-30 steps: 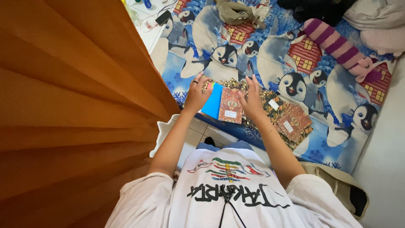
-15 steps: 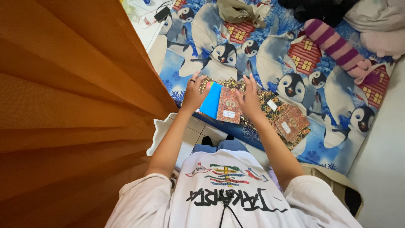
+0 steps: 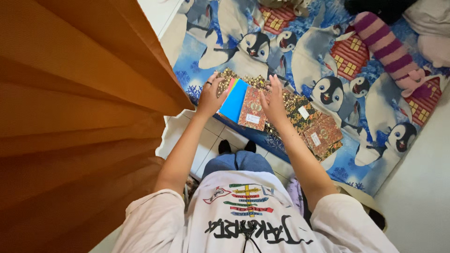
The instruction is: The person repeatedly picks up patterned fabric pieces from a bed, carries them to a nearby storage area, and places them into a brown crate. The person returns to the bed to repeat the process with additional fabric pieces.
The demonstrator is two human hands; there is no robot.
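A stack of books [image 3: 243, 105] is held at the near edge of a bed [image 3: 206, 51] that is covered with a penguin-print sheet. The stack is gripped from both sides. The left hand [image 3: 211, 96], on which a ring is worn, is curled against the stack's left edge, where a blue cover [image 3: 233, 100] and thin pink and yellow edges are seen. The right hand [image 3: 274, 103] is pressed against the right edge of the red patterned book [image 3: 252, 108] lying on top, fingers spread upward. Both grips are closed on the stack; how firmly it is clenched cannot be told.

Under the stack, gold patterned paper [image 3: 255, 82] is spread on the sheet. Just right of the right hand, more patterned books [image 3: 321, 136] with small white labels are laid overlapping near the bed's edge. A pink and purple striped plush [image 3: 389, 49] is seen well apart at the upper right. An orange curtain [image 3: 75, 117] fills the left side. White floor tiles [image 3: 211, 136] and the person's dark-socked feet [image 3: 236, 146] are seen below the bed's edge.
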